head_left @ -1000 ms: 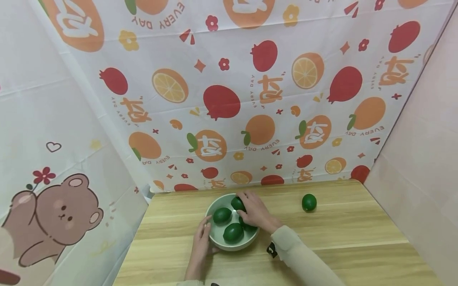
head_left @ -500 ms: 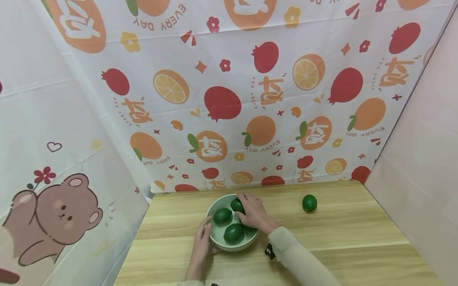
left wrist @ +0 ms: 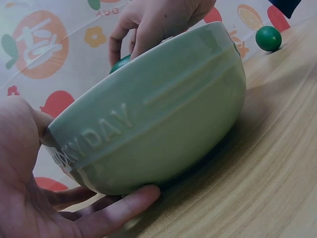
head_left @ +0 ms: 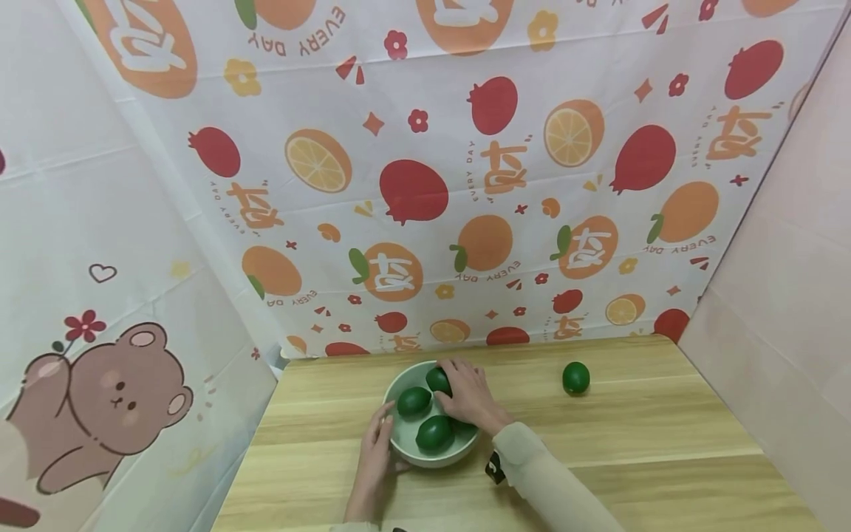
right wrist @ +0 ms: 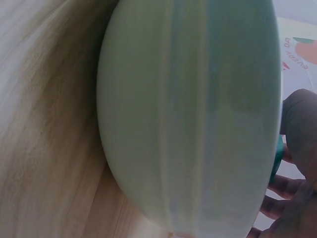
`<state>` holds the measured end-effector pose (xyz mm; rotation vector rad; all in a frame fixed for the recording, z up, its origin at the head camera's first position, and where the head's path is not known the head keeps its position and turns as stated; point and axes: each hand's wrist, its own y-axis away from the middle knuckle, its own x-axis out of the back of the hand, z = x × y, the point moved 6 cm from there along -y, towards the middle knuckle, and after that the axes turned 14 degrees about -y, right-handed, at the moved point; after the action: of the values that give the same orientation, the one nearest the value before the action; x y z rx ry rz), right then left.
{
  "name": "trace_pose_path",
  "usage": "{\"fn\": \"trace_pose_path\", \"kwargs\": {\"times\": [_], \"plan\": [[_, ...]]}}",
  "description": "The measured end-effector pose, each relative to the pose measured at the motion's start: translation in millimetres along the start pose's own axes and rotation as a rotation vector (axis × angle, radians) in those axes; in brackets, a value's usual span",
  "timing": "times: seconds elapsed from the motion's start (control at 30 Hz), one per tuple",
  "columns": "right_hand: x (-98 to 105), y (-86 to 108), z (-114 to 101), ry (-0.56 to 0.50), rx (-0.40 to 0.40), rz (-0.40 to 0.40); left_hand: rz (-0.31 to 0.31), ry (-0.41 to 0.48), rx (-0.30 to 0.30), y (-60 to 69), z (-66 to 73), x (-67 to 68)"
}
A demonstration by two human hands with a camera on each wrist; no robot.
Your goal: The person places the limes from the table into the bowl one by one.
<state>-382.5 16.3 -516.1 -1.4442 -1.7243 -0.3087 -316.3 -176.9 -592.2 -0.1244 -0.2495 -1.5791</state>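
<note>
Partly under right fingers (head_left: 454,368), green fruit (head_left: 436,380).

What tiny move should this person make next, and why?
Probably snug the fingers of the right hand a little closer round the far green fruit. They curl over that fruit inside the bowl, its rounded shape could slip, and the left hand supports the bowl at its side, so a firmer hold seems sensible before any lift.
</note>
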Motion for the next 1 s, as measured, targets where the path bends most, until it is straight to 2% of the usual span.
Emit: {"fn": "trace_pose_path", "kwargs": {"times": [0.27,0.6,1.0], "plan": [[-2.7,0.0,-2.2,-0.011,-0.004,0.006,0.007,-0.006,0.015,0.3,-1.0,1.5],[-8.5,-2.8,4.5,-0.019,-0.066,-0.002,0.004,-0.004,0.026,0.4,-2.6,0.2],[-9.3,-4.6,7.0,-0.013,-0.069,0.01,0.017,-0.014,0.016,1.4,-2.3,0.9]]}}
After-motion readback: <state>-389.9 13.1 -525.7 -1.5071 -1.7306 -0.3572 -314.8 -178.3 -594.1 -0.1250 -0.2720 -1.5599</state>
